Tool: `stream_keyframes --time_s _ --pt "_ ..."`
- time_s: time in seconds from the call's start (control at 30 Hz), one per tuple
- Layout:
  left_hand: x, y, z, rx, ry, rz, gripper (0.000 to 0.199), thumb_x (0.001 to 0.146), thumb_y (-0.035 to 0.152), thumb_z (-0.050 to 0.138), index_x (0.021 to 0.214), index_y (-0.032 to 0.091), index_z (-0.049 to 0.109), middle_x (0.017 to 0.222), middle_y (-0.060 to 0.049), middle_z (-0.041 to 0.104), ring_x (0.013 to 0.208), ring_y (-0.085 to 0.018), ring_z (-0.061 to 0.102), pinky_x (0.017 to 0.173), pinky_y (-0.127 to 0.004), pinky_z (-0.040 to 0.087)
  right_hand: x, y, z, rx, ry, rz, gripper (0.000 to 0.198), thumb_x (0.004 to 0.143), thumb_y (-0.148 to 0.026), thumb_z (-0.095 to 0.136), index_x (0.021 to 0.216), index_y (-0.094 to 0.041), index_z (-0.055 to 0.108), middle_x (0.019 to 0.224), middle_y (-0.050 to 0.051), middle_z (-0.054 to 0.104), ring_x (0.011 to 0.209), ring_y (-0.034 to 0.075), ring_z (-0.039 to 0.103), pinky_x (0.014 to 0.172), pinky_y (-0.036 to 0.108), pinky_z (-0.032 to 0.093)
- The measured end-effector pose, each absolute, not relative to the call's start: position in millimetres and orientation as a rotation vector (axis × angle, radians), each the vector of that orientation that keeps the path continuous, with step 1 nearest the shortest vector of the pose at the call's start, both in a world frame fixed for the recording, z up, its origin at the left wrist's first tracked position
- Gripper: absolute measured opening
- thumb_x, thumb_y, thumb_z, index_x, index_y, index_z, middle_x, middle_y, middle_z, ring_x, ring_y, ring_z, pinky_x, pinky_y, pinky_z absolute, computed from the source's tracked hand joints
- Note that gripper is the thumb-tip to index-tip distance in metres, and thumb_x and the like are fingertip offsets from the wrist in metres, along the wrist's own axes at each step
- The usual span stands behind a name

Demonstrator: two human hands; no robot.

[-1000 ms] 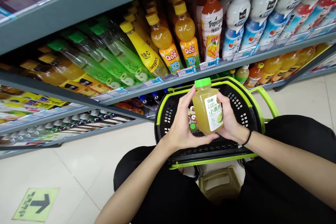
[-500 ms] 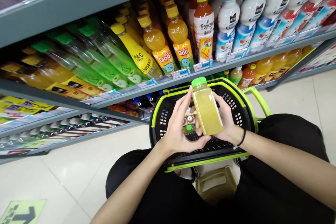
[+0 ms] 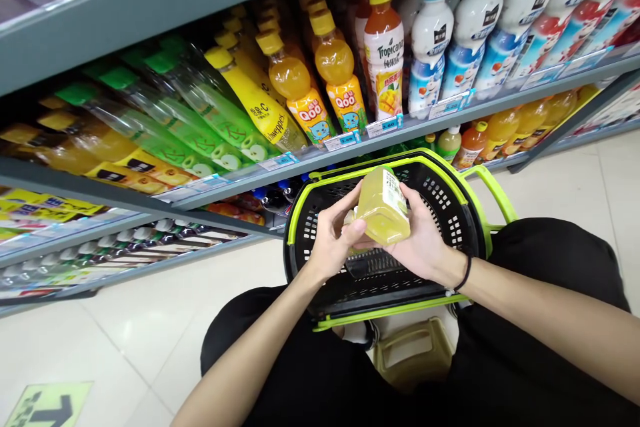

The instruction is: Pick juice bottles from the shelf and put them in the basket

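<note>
- While both hands hold it aloft, the yellow-green bottle [image 3: 383,203] sits tilted over the shopping basket [image 3: 295,220], its base turned toward the person and its cap out of sight.
- The fingers of the left hand [image 3: 336,237] are closed on its left side, thumb pressed near the base; those of the right hand [image 3: 423,233] grip the other side, beside the partly legible label.
- Smooth plastic and the slant could let the bottle slip if either hand loosened; it would probably drop into the basket or strike the rim.
- Around the hands, the basket stands close to the knees in black trousers [image 3: 555,267]; a bump from a leg might tip it.
- Just beyond runs the shelf [image 3: 240,185], lined with orange QOO bottles [image 3: 345,97] and white bottles [image 3: 465,47]; swinging the bottle forward too far could knock the shelf edge.
</note>
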State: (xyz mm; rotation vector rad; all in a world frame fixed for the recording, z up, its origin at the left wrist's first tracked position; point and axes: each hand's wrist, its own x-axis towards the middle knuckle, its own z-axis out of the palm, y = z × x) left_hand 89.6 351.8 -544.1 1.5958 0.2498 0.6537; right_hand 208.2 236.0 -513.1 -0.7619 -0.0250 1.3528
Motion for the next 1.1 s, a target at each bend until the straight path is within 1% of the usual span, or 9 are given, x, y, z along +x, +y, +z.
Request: stream_keyframes --time_s 0.13,0.23,0.37,0.43,0.5,0.63,0.73,0.9,1.1 --pt "91.3 354.6 -551.2 1.547 0.267 0.626 0.075 0.090 0.070 0.063 0.147 0.022 0.064 0.140 -0.014 0.068 0.126 -0.038 0.067 0.104 -0.056 0.057 210.7 234.9 -505.1 -0.721 -0.052 1.361 0.054 0.101 -0.063 0.043 0.132 -0.022 0.060 0.111 0.011 0.077 0.102 0.030 0.074 0.081 0.046 0.066" --pt "92.3 354.6 -549.7 1.463 0.250 0.511 0.080 0.088 0.070 0.058 0.151 0.021 0.059 0.128 -0.013 0.072 0.108 -0.034 0.071 0.086 -0.048 0.063 211.7 235.6 -501.7 -0.702 -0.047 1.332 0.049 0.104 -0.059 0.044 0.134 -0.023 0.058 0.114 0.010 0.077 0.101 0.029 0.074 0.080 0.046 0.066" --pt "94.0 351.6 -535.5 1.292 0.261 0.446 0.081 0.088 0.070 0.055 0.148 0.016 0.063 0.120 -0.012 0.074 0.095 -0.030 0.071 0.070 -0.038 0.059 210.3 236.1 -505.3 -0.704 -0.097 1.308 0.042 0.105 -0.054 0.049 0.131 -0.022 0.060 0.118 0.010 0.076 0.103 0.027 0.074 0.081 0.044 0.067" --pt "94.8 350.9 -530.7 1.277 0.286 0.468 0.076 0.091 0.069 0.054 0.144 0.016 0.067 0.128 -0.012 0.073 0.106 -0.032 0.070 0.079 -0.038 0.059 209.2 235.6 -507.1 -0.728 -0.113 1.313 0.042 0.107 -0.052 0.045 0.131 -0.021 0.062 0.120 0.011 0.076 0.104 0.026 0.074 0.082 0.043 0.066" --pt "95.1 352.3 -531.3 1.289 0.287 0.503 0.071 0.091 0.067 0.059 0.141 0.017 0.070 0.138 -0.011 0.069 0.124 -0.036 0.065 0.096 -0.040 0.057 208.5 235.0 -507.4 -0.758 -0.117 1.319 0.044 0.108 -0.051 0.043 0.134 -0.022 0.062 0.122 0.010 0.076 0.106 0.026 0.074 0.084 0.043 0.066" --pt "93.1 359.5 -541.6 1.342 0.253 0.517 0.063 0.094 0.059 0.067 0.146 0.023 0.066 0.155 -0.009 0.058 0.146 -0.036 0.050 0.121 -0.044 0.041 207.9 234.5 -507.1 -0.812 -0.104 1.333 0.049 0.109 -0.055 0.042 0.141 -0.024 0.061 0.124 0.010 0.075 0.106 0.025 0.073 0.087 0.044 0.065" --pt "91.0 361.9 -544.7 1.426 0.226 0.543 0.058 0.096 0.047 0.071 0.149 0.026 0.063 0.159 -0.008 0.053 0.149 -0.033 0.048 0.123 -0.043 0.040 208.1 235.2 -509.1 -0.834 -0.101 1.351 0.052 0.108 -0.058 0.041 0.145 -0.025 0.058 0.122 0.010 0.076 0.104 0.025 0.073 0.085 0.045 0.065" --pt "89.6 362.4 -545.8 1.444 0.329 0.602 0.052 0.094 0.032 0.072 0.145 0.027 0.066 0.153 -0.006 0.060 0.146 -0.029 0.052 0.120 -0.038 0.043 212.8 235.8 -511.0 -0.782 -0.216 1.328 0.058 0.107 -0.064 0.036 0.148 -0.029 0.055 0.126 0.010 0.074 0.107 0.027 0.072 0.085 0.049 0.066" --pt "92.1 365.9 -551.7 1.344 0.419 0.628 0.045 0.098 0.040 0.066 0.140 0.022 0.068 0.147 -0.008 0.064 0.139 -0.029 0.056 0.119 -0.040 0.042 214.9 234.8 -512.5 -0.639 -0.352 1.363 0.058 0.101 -0.044 0.042 0.158 -0.032 0.044 0.143 0.009 0.066 0.121 0.029 0.067 0.094 0.060 0.062"
